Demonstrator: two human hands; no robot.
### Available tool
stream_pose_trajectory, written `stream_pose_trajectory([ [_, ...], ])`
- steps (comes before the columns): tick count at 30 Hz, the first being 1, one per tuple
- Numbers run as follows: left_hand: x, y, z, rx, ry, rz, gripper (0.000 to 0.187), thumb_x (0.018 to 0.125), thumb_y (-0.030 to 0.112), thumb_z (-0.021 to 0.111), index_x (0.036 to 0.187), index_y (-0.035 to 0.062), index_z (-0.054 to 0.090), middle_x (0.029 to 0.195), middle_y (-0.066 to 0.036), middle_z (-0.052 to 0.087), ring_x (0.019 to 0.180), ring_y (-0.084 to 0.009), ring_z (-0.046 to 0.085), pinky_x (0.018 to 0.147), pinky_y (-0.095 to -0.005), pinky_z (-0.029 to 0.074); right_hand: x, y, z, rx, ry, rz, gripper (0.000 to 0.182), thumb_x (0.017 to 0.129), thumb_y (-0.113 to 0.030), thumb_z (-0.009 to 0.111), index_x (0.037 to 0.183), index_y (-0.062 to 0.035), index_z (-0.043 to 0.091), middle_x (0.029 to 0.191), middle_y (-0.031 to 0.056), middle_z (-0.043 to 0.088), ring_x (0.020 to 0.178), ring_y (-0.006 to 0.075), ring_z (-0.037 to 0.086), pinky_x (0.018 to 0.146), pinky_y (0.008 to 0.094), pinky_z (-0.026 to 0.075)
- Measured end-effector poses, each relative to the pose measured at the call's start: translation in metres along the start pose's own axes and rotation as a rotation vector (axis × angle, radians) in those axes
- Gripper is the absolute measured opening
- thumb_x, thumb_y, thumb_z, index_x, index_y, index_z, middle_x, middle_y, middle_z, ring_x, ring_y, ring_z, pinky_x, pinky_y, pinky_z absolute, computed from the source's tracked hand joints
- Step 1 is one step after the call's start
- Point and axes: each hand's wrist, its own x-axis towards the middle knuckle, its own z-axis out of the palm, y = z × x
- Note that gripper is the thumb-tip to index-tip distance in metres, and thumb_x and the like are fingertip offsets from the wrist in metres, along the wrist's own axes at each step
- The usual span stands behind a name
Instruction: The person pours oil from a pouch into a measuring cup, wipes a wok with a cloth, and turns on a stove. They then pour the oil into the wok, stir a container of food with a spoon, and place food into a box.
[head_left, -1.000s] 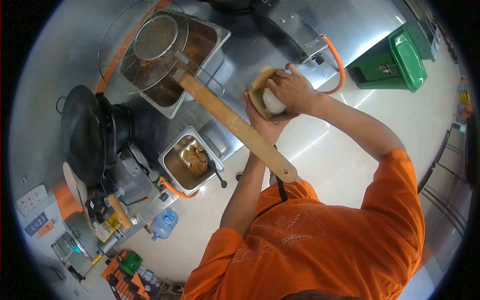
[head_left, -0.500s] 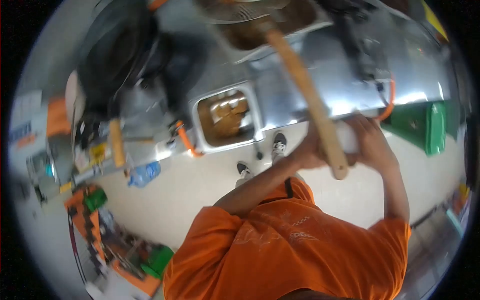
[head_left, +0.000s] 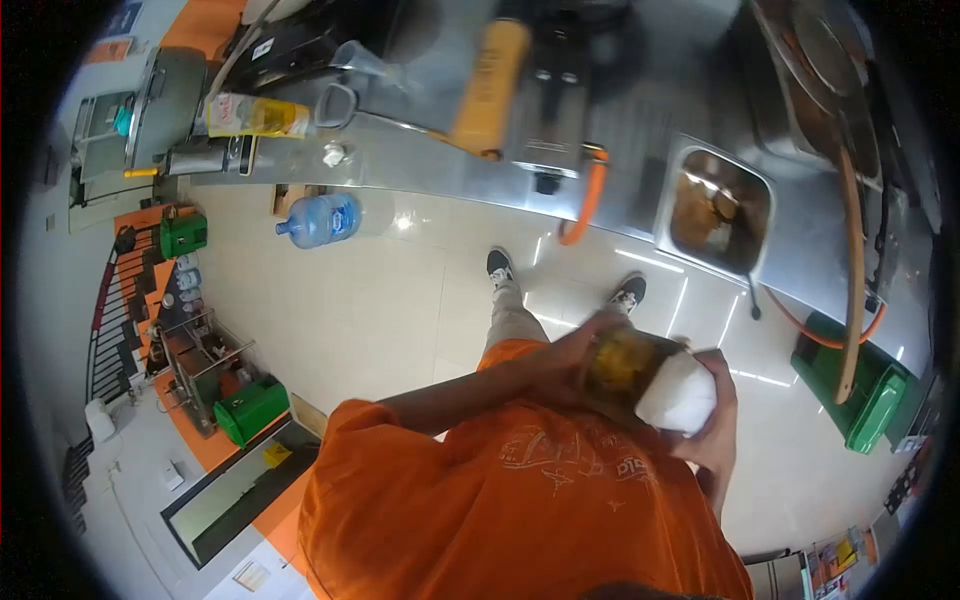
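Observation:
Low in front of the orange shirt, my left hand (head_left: pixel 565 366) is closed around a glass container (head_left: pixel 625 368) with yellow-brown contents. My right hand (head_left: pixel 718 430) is wrapped round a white rounded object (head_left: pixel 679 394), which touches the container's right side. Whether the white object is a lid or a separate item cannot be made out. Both hands are off the steel counter (head_left: pixel 440 165), above the floor.
A metal tray (head_left: pixel 762 262) with brown contents is set in the counter. The wooden handle (head_left: pixel 853 270) of a strainer juts past its edge. A yellow-handled tool (head_left: pixel 487 90) lies further left. On the floor are a water bottle (head_left: pixel 325 220) and a green bin (head_left: pixel 875 405).
The view has swung left and the body has turned. The hands are lower in the view, away from the strainer's handle, and the glass container in my left hand now shows.

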Motion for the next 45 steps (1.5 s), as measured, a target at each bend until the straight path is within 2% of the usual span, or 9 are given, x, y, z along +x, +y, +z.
stream_pose_trajectory([
  [7,-0.142,-0.039,-0.2,-0.104,0.553,0.23,0.125,0.05,0.019,0.096,0.142,0.0042,0.013,0.137,-0.015,0.035,0.129,-0.0265,0.04,0.108,-0.0416,0.034,0.168,-0.107,0.221,-0.055,0.016,-0.419,0.084,0.047,-0.013,0.079,0.123,-0.0029,0.045,0.113,0.0156,0.052,0.106,0.0263,0.053,0.094,0.0357,0.042],
  [9,-0.159,-0.018,-0.265,0.412,0.714,0.302,0.121,0.054,0.02,0.095,0.14,0.0006,0.012,0.133,-0.016,0.039,0.123,-0.0261,0.044,0.104,-0.0409,0.038,0.205,-0.136,0.265,0.043,0.045,-0.336,0.081,0.05,-0.011,0.078,0.124,-0.0026,0.045,0.115,0.0132,0.052,0.108,0.0223,0.052,0.094,0.0325,0.043],
  [10,-0.164,-0.057,-0.294,0.39,0.799,0.29,0.119,0.055,0.017,0.093,0.141,-0.0005,0.012,0.134,-0.016,0.038,0.125,-0.0266,0.043,0.105,-0.04,0.039,0.219,-0.159,0.281,0.024,0.08,-0.352,0.076,0.055,-0.011,0.076,0.124,-0.002,0.045,0.113,0.012,0.054,0.106,0.0203,0.055,0.093,0.0307,0.044],
  [11,-0.161,-0.076,-0.32,0.203,0.776,0.32,0.119,0.057,0.016,0.092,0.142,-0.0017,0.011,0.135,-0.017,0.037,0.129,-0.0268,0.04,0.106,-0.0388,0.038,0.23,-0.164,0.288,0.015,0.092,-0.365,0.076,0.055,-0.011,0.076,0.124,-0.002,0.045,0.113,0.012,0.054,0.106,0.0203,0.055,0.093,0.0307,0.044],
  [16,-0.145,-0.06,-0.402,0.439,0.722,0.228,0.112,0.061,0.019,0.091,0.14,-0.007,0.016,0.133,-0.019,0.045,0.124,-0.0263,0.048,0.106,-0.0368,0.039,0.277,-0.16,0.314,0.21,0.133,-0.157,0.07,0.061,-0.013,0.074,0.123,0.0011,0.046,0.106,0.0129,0.061,0.099,0.0222,0.061,0.091,0.0336,0.048],
  [22,-0.148,-0.029,-0.434,0.387,0.645,0.133,0.105,0.06,0.026,0.092,0.137,-0.0072,0.029,0.131,-0.019,0.05,0.121,-0.0243,0.051,0.104,-0.0349,0.041,0.348,-0.182,0.346,-0.427,0.079,-0.317,0.069,0.058,-0.018,0.079,0.119,-0.0002,0.054,0.117,0.0204,0.057,0.108,0.0336,0.056,0.095,0.0443,0.042],
  [26,-0.148,-0.018,-0.44,0.467,0.661,0.011,0.104,0.053,0.038,0.092,0.134,-0.0001,0.038,0.129,-0.019,0.053,0.121,-0.0338,0.052,0.104,-0.0394,0.042,0.389,-0.185,0.351,-0.869,-0.211,-0.357,0.068,0.059,-0.019,0.08,0.121,-0.003,0.056,0.12,0.0151,0.058,0.116,0.028,0.047,0.097,0.0423,0.029],
  [33,-0.148,-0.029,-0.456,0.591,0.714,-0.003,0.1,0.055,0.037,0.09,0.135,0.0031,0.041,0.131,-0.018,0.051,0.122,-0.0337,0.05,0.103,-0.0409,0.041,0.408,-0.186,0.363,-0.978,-0.333,-0.355,0.069,0.06,-0.021,0.081,0.122,-0.0044,0.056,0.12,0.0111,0.059,0.115,0.0266,0.046,0.093,0.0405,0.032],
  [45,-0.154,-0.04,-0.49,0.469,0.541,0.084,0.095,0.064,0.03,0.085,0.139,0.002,0.034,0.136,-0.023,0.046,0.124,-0.0403,0.047,0.103,-0.0442,0.041,0.4,-0.168,0.389,-1.03,-0.064,-0.363,0.066,0.065,-0.025,0.08,0.125,-0.0111,0.058,0.116,0.0082,0.061,0.115,0.027,0.046,0.097,0.0458,0.03],
])
